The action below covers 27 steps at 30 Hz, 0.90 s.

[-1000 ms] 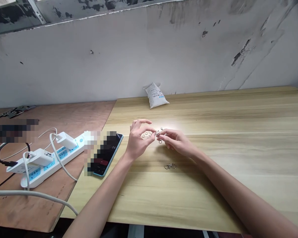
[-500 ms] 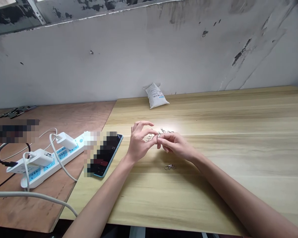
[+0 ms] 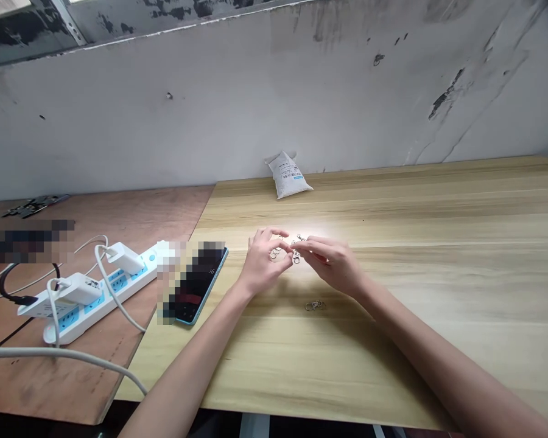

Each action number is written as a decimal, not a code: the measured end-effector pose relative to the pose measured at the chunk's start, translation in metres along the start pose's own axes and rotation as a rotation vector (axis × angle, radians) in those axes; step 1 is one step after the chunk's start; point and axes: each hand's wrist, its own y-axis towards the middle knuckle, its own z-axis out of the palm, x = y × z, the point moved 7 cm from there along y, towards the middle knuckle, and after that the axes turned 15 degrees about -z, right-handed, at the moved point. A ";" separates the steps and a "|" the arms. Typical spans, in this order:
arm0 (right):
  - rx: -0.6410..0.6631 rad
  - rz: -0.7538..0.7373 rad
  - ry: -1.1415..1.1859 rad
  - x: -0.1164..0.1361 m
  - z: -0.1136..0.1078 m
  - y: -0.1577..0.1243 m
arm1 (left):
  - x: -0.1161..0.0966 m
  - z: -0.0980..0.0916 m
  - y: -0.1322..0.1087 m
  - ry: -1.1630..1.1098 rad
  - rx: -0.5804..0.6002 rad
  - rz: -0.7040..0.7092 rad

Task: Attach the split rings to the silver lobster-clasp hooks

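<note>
Between their fingertips, the left hand [image 3: 265, 260] and right hand [image 3: 332, 260] pinch a small metal clasp [image 3: 296, 257], well in from the table's [image 3: 438, 255] near edge. It looks light, stiff and slippery, probably best held by its ring. The phone [image 3: 206, 281] shows a partial "6"; the bag's [image 3: 288, 176] label is illegible.

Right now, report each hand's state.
Left hand: thumb and forefinger curled by small metal pieces; closed or holding, cannot be told.
Right hand: fingertips beside them; whether its grip is closed cannot be told.
</note>
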 end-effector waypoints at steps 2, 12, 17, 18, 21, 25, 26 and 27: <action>0.025 -0.032 0.007 0.009 0.006 0.002 | 0.002 0.003 0.000 0.055 0.017 0.003; 0.087 0.118 -0.164 -0.034 0.004 -0.011 | 0.022 -0.001 0.006 0.412 -0.040 0.092; 0.120 0.213 -0.258 -0.061 0.002 -0.019 | 0.017 -0.002 0.006 0.398 -0.066 0.060; 0.139 0.221 -0.258 -0.062 0.004 -0.019 | 0.012 -0.002 0.004 0.359 -0.068 0.062; 0.164 0.247 -0.230 -0.061 0.008 -0.020 | -0.010 0.014 -0.009 0.169 0.150 0.156; 0.113 0.295 -0.166 -0.060 0.007 -0.020 | -0.035 0.049 -0.039 0.190 0.528 0.310; 0.094 0.304 -0.158 -0.061 0.006 -0.020 | -0.038 0.053 -0.042 0.215 0.522 0.327; 0.076 0.312 -0.154 -0.062 0.005 -0.021 | -0.039 0.056 -0.044 0.232 0.524 0.341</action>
